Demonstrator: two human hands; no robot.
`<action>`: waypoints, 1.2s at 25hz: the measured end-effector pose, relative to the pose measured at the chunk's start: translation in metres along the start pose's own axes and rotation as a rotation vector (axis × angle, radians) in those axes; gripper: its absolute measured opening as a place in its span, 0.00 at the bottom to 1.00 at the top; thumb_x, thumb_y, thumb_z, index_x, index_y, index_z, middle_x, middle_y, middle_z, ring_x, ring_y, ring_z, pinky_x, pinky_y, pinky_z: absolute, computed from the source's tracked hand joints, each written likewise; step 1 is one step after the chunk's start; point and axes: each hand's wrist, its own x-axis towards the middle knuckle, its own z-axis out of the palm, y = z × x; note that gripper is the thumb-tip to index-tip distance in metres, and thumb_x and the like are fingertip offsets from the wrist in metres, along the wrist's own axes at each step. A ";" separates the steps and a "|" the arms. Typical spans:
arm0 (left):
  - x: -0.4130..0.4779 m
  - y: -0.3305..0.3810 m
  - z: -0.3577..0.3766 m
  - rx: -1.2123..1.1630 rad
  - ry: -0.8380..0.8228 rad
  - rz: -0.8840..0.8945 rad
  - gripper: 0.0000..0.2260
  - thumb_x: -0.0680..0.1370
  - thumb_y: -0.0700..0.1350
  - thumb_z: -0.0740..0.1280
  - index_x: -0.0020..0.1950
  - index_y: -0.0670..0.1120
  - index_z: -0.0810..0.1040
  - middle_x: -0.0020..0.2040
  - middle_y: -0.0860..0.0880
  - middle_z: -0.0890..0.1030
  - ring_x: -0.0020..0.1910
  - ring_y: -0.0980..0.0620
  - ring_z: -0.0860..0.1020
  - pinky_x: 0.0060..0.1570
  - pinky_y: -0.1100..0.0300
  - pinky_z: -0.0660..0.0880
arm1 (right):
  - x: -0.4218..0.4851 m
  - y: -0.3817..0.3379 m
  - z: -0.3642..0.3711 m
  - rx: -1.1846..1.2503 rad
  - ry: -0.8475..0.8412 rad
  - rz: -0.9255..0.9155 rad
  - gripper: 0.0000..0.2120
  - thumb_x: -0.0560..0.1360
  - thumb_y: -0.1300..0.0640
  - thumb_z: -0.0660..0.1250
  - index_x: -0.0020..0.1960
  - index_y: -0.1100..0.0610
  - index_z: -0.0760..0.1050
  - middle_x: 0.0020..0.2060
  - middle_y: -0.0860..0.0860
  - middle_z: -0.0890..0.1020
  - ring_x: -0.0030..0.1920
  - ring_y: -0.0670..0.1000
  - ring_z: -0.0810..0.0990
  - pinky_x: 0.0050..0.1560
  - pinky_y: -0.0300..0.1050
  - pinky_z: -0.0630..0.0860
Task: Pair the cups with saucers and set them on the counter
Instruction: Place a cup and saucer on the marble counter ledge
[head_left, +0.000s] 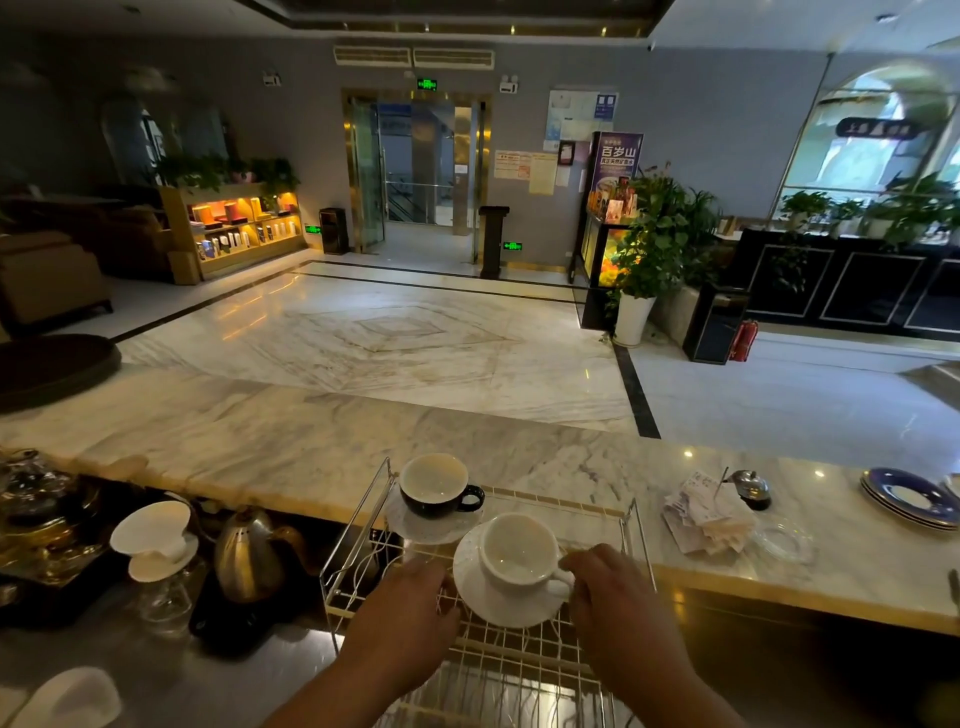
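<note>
Head view showed the right hand (618, 597) pinching the white cup's (517, 553) handle while the left hand (410, 608) gripped the white saucer's (498, 603) rim beneath it (above the wire rack (498, 660)); behind stood a black cup (439, 486) on its saucer (431, 527), near the marble counter (311, 441).

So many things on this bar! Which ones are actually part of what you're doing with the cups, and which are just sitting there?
Part of the job: white cup on white saucer, black cup on its saucer, wire rack, marble counter, left hand, right hand.

Just lying about: kettle, service bell, receipts, blue plates, white dripper.
</note>
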 end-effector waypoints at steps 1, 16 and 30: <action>-0.002 0.000 0.001 0.033 0.011 0.062 0.14 0.77 0.58 0.66 0.62 0.60 0.75 0.60 0.59 0.78 0.58 0.59 0.75 0.59 0.58 0.77 | -0.010 -0.005 0.003 0.002 -0.016 -0.038 0.13 0.81 0.51 0.62 0.65 0.43 0.75 0.62 0.40 0.76 0.58 0.38 0.72 0.61 0.39 0.75; -0.006 -0.025 0.014 0.315 -0.298 0.345 0.30 0.83 0.61 0.48 0.83 0.56 0.45 0.85 0.54 0.45 0.83 0.50 0.52 0.79 0.51 0.54 | -0.033 -0.036 0.065 -0.293 -0.463 -0.117 0.31 0.84 0.50 0.54 0.83 0.53 0.47 0.83 0.51 0.48 0.81 0.65 0.42 0.81 0.61 0.48; 0.018 -0.013 0.027 0.298 -0.284 0.338 0.30 0.83 0.61 0.48 0.84 0.55 0.47 0.85 0.52 0.47 0.82 0.49 0.55 0.78 0.47 0.61 | -0.014 -0.010 0.058 -0.185 -0.472 -0.053 0.31 0.83 0.48 0.55 0.83 0.53 0.49 0.83 0.51 0.50 0.82 0.59 0.45 0.80 0.56 0.55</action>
